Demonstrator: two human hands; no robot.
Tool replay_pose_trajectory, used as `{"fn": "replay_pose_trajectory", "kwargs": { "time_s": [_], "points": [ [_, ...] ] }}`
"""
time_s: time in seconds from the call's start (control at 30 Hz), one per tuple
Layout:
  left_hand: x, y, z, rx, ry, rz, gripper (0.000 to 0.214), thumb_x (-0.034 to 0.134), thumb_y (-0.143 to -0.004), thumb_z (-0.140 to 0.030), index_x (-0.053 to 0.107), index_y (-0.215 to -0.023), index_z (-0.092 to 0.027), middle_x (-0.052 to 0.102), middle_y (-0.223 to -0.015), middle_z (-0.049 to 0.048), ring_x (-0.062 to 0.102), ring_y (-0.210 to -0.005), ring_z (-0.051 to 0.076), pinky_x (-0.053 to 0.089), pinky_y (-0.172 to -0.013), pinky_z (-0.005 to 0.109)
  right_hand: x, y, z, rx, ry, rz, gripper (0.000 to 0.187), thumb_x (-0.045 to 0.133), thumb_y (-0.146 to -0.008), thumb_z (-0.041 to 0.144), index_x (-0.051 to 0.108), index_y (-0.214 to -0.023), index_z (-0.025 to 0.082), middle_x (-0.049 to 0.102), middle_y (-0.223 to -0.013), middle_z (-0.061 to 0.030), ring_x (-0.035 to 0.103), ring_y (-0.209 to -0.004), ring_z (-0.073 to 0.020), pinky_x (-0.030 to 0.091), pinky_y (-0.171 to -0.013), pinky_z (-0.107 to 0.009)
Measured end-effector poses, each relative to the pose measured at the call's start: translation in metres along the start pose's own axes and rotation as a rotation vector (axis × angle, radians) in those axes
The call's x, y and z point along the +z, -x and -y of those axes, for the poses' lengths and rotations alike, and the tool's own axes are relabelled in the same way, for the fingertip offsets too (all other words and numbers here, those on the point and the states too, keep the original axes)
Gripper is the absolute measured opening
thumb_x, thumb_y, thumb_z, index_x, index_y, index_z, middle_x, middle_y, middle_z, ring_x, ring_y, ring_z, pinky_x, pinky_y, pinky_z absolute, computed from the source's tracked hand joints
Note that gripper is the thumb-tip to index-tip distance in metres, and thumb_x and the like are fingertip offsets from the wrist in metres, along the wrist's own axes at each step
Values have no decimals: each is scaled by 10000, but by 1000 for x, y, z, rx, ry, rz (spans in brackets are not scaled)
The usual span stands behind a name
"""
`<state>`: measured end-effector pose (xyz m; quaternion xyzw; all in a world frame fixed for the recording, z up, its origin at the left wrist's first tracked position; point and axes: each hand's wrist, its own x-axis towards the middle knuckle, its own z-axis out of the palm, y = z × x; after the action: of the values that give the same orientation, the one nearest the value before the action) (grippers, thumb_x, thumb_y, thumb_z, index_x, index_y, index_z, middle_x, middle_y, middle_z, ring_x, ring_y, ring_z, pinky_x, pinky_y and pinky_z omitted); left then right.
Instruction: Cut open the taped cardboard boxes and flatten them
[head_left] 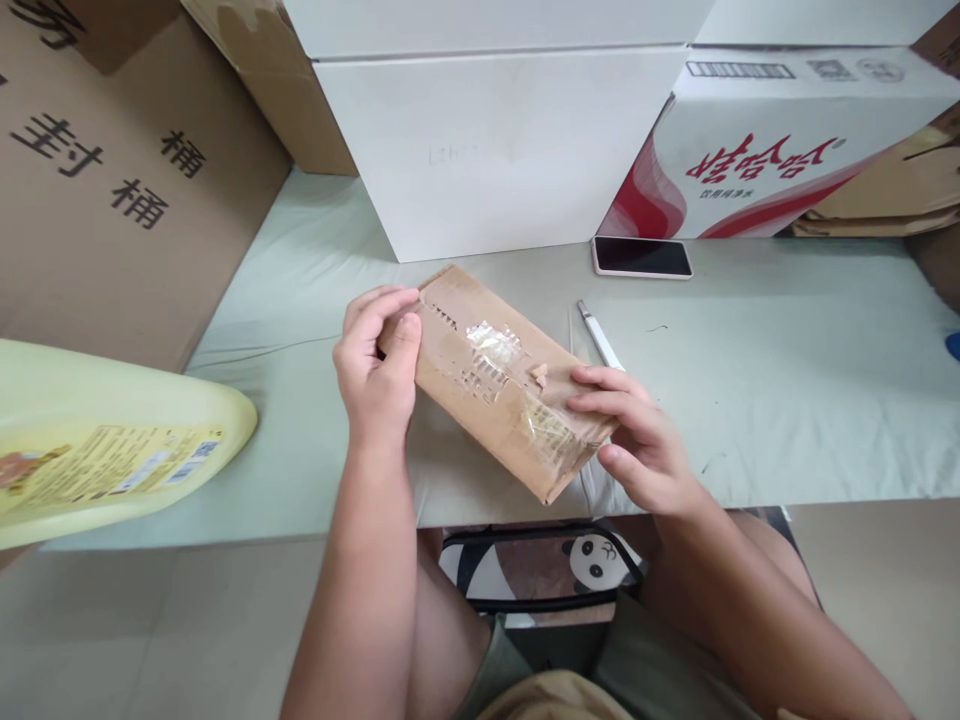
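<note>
Between my hands is a small brown cardboard box (457, 380), tilted, its long side running from upper left to lower right. Its top is scuffed, with torn patches, bits of clear tape and a loose flake of cardboard. My left hand (379, 350) grips the far left end, thumb on top and fingers around the edge. At the near right end my right hand (637, 435) holds the box, fingers on top and thumb by the corner. Just beyond the right fingers lies a slim white utility knife (598, 335), its lower end hidden by that hand.
A phone (643, 257) lies by the white boxes (495, 150) at the back. A printed white and red carton (757, 150) stands to the right. At left are a large brown carton (112, 200) and a yellow bottle (112, 440). A panda-print bag (540, 565) sits below the table edge.
</note>
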<state>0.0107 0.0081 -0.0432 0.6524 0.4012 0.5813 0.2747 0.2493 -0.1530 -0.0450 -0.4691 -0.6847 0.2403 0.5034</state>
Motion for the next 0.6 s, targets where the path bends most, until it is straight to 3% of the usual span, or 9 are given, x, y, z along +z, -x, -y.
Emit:
{"fn": "replay_pose_trajectory", "kwargs": {
  "time_s": [0.1,0.23,0.6],
  "points": [
    [0,-1,-3,-8,-21,10,185,671,-908,-233,799,-1042,-239,757,-1163,49,704,-1168,225,553,-1095,393,1,2,-1,10,-9,-5,373,702,-989,406,692,-1355,331,650,-1501,-95,633,-1404,-315,565,-1150,-497],
    [0,-1,-4,-14,-7,-11,193,683,-886,-208,819,-1020,-234,772,-1150,50,711,-1156,220,566,-1056,372,4,4,-2,47,-21,-22,270,746,-958,414,727,-1197,292,562,-1621,-108,605,-1444,-345,579,-1113,-510],
    [-1,0,-2,-33,-9,8,157,670,-900,-229,805,-980,-238,755,-1133,50,693,-1183,239,531,-1133,421,6,3,-5,52,-44,-74,238,729,-975,452,717,-1146,287,606,-1585,-107,647,-1404,-313,585,-1098,-489]
  ]
}}
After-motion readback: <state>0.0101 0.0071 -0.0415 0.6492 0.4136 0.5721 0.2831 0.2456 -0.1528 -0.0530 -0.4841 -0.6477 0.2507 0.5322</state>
